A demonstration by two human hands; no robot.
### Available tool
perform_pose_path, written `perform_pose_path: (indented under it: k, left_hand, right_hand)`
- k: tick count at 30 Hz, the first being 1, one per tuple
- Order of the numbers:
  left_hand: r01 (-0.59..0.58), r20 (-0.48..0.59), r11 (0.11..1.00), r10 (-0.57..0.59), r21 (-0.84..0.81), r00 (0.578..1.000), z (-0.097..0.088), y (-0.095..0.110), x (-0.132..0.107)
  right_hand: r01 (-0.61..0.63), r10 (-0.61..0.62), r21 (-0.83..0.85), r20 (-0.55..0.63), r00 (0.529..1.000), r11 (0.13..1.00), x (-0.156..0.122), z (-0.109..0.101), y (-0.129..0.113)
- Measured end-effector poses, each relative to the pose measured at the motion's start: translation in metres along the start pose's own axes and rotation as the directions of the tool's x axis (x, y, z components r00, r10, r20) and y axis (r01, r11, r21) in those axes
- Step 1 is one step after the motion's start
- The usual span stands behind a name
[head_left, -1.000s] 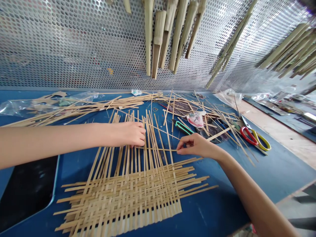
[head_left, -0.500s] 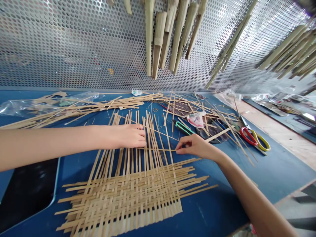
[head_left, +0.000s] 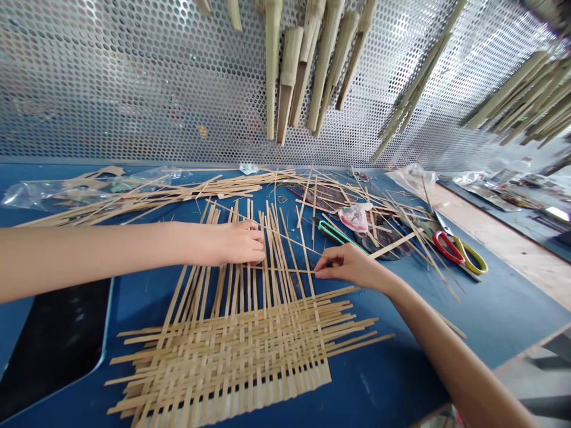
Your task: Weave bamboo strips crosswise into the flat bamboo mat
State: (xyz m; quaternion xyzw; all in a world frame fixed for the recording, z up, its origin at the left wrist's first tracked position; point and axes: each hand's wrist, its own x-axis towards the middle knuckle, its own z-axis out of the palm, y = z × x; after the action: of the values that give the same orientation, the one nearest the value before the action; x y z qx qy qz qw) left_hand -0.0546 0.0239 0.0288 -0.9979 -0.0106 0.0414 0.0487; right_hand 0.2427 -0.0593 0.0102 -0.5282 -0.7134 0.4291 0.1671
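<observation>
A woven mat of pale bamboo strips [head_left: 236,351] lies on the blue table, its long loose strip ends fanning out away from me. My left hand [head_left: 241,244] rests over these upright strips [head_left: 272,255], its fingers curled down among them and the fingertips partly hidden. To its right, my right hand [head_left: 341,264] pinches a thin crosswise bamboo strip [head_left: 285,270], which runs leftward across the uprights toward my left hand. A second thin strip [head_left: 281,235] slants from the far left down to my right hand; whether it is gripped too I cannot tell.
Loose bamboo strips [head_left: 178,193] and plastic bags [head_left: 49,193] lie along the back. A green cutter [head_left: 332,232] and red-and-yellow-handled scissors [head_left: 459,249] are at right. A dark, flat, light-edged object [head_left: 57,339] lies under my left forearm. Split bamboo pieces [head_left: 321,65] hang on the perforated metal wall.
My right hand has shifted very slightly left along with the crosswise strip. My left hand stays over the same uprights. The view has moved a little.
</observation>
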Motion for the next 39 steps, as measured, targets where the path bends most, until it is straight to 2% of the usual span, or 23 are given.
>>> perform_pose_path:
  k: [9,17,26,31,39]
  left_hand:
    - [0.008,0.070,0.993,0.000,-0.115,0.998,-0.019,0.003,0.005]
    - [-0.042,0.027,0.993,0.045,-0.108,0.999,-0.003,-0.008,0.006]
    - [-0.009,-0.051,0.996,0.005,-0.090,0.999,-0.003,-0.004,0.004]
    - [0.004,-0.111,0.989,-0.020,-0.146,0.994,0.003,-0.004,0.002]
    - [-0.083,-0.157,0.961,0.042,-0.264,0.987,0.018,-0.016,-0.003]
  right_hand:
    - [-0.003,0.003,-0.002,-0.003,1.000,1.000,0.000,-0.004,0.004]
    - [0.004,-0.004,0.023,-0.002,1.000,1.000,0.001,-0.003,0.002]
    - [-0.015,0.015,-0.001,-0.043,0.999,1.000,0.001,0.003,-0.002]
    - [-0.003,0.001,-0.025,-0.087,0.996,1.000,0.001,0.007,-0.005]
    - [-0.003,-0.004,-0.073,-0.103,0.995,0.997,0.001,0.003,-0.001]
